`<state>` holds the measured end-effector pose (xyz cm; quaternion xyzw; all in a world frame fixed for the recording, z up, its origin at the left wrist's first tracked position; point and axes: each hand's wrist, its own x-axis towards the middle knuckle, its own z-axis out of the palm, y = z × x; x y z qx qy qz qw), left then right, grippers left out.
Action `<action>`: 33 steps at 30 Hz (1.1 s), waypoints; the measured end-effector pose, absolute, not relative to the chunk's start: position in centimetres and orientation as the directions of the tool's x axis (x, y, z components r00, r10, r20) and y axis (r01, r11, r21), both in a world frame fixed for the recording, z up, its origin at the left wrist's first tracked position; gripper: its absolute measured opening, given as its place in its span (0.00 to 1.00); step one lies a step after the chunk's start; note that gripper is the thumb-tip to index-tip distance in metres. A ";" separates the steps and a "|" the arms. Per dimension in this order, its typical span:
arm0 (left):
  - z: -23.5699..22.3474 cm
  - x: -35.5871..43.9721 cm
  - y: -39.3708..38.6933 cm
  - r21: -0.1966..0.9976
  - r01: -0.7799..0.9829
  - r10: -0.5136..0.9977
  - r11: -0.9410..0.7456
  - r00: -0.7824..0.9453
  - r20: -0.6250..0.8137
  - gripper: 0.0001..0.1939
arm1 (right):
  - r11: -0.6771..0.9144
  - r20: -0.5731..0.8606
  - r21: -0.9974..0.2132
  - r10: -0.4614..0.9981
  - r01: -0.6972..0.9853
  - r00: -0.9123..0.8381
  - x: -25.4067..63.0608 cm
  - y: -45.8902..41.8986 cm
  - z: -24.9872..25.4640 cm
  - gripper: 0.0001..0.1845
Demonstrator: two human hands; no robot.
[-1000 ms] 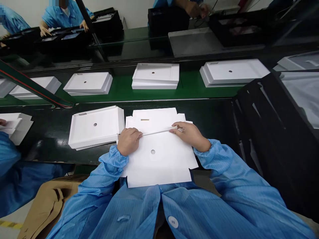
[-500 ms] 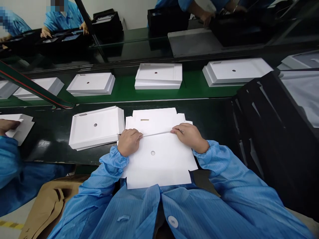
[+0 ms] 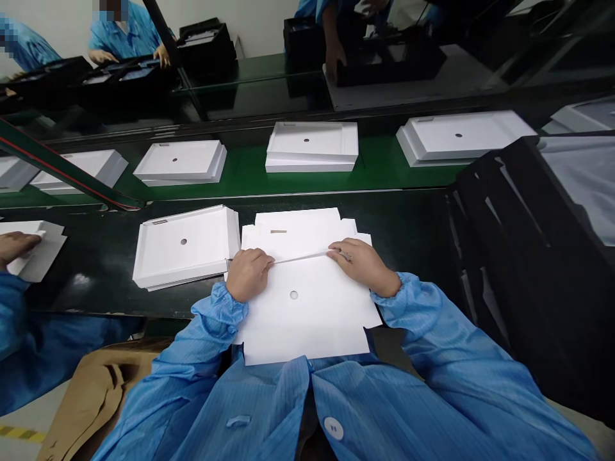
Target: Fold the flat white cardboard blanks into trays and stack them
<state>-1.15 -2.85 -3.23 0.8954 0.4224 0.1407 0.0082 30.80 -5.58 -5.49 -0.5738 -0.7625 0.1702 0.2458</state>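
A white die-cut cardboard sheet (image 3: pixel 307 314) lies in front of me, its lower edge against my jacket. It has a round hole near the middle and a small slot in the far panel. A slightly raised crease runs across it. My left hand (image 3: pixel 248 274) pinches the crease at its left end, fingers curled. At the right end, my right hand (image 3: pixel 359 262) has its fingers closed on the same crease. Just left of my left hand, folded white cardboard trays (image 3: pixel 187 246) lie stacked on the dark bench.
Beyond the bench, a green conveyor belt (image 3: pixel 245 160) carries several stacks of white trays (image 3: pixel 312 144). A large black fabric-like container (image 3: pixel 533 269) stands at right. A co-worker's hand (image 3: pixel 18 246) holds white cardboard at far left. Other people work behind the belt.
Tray stacks on the belt have shifted slightly right. My hands stay almost still on the crease. At the back, a co-worker's arms and a black case have moved left.
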 end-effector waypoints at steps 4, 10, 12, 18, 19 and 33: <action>-3.3 -1.2 -2.8 0.130 0.749 0.753 -0.649 0.609 0.249 0.10 | 0.265 0.162 -0.545 0.964 0.795 -0.210 30.6 -5.6 -5.6 0.17; -3.5 -1.2 -2.7 0.132 0.757 0.762 -0.640 0.605 0.230 0.10 | 0.254 0.111 -0.486 0.967 0.836 -0.229 30.2 -5.8 -5.4 0.18; -3.4 -1.2 -2.7 0.134 0.756 0.763 -0.640 0.607 0.222 0.10 | 0.249 0.107 -0.480 0.968 0.841 -0.226 30.2 -5.9 -5.4 0.18; -3.3 -1.1 -2.7 0.137 0.758 0.766 -0.638 0.607 0.212 0.10 | 0.247 0.115 -0.565 0.968 0.787 -0.222 30.4 -5.6 -5.8 0.18; -3.3 -1.1 -2.7 0.137 0.759 0.768 -0.636 0.606 0.208 0.10 | 0.246 0.114 -0.583 0.968 0.774 -0.222 30.5 -5.6 -5.9 0.18; -3.4 -1.2 -2.7 0.142 0.734 0.742 -0.664 0.625 0.242 0.09 | 0.188 0.107 -0.616 0.982 0.765 -0.155 30.4 -5.7 -5.9 0.11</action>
